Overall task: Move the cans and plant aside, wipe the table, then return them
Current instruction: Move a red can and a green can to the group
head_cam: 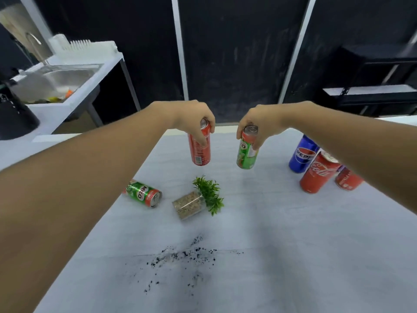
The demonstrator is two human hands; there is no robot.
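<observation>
The clearing step is in hand: the left hand (194, 118) has its grip clamped on the top of a red can (199, 146), the right hand (257, 126) on a green can (247, 150), both held above the desk (282, 256). Next they should probably join the three cans (316, 168) standing at the right; a fallen Milo can (144, 193), the tipped plant (198, 201) and dark crumbs (180, 256) remain on the desk.

On the counter (293, 256), a tipped can (144, 193) lies left of the toppled plant (198, 199). Three cans (316, 172) stand clustered near the right edge. Scattered crumbs (180, 256) lie nearer the front edge.
</observation>
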